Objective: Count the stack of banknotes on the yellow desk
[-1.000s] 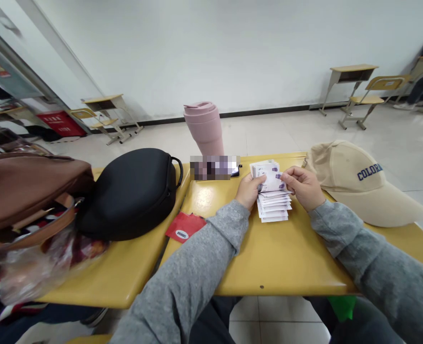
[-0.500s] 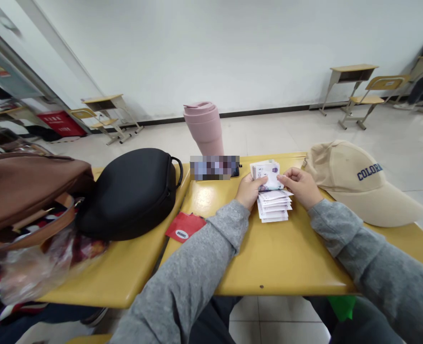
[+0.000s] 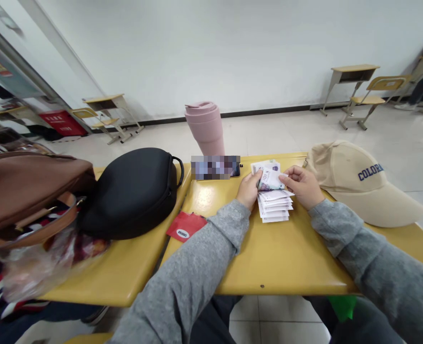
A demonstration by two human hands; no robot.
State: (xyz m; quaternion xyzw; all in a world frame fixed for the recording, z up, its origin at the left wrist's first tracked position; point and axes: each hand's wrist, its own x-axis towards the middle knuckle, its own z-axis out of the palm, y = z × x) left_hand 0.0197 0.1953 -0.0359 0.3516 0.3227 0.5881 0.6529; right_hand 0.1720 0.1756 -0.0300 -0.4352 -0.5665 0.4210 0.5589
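My left hand grips a small stack of printed cards, pale with purple and dark markings, its thumb pressing on the top. My right hand pinches the right edge of one printed card, which lies slanted across the front of the stack. Just below both hands, a pile of similar white cards is fanned out in overlapping rows on the yellow desk. Whether the pinched card is free of the left thumb I cannot tell.
A phone with a blurred screen lies behind my left hand, before a pink tumbler. A beige cap sits at right. Left are a red packet, a black case and a brown bag.
My right hand has drawn the top card down and tilted it, uncovering more of the stack behind. My left hand stays nearly in place.
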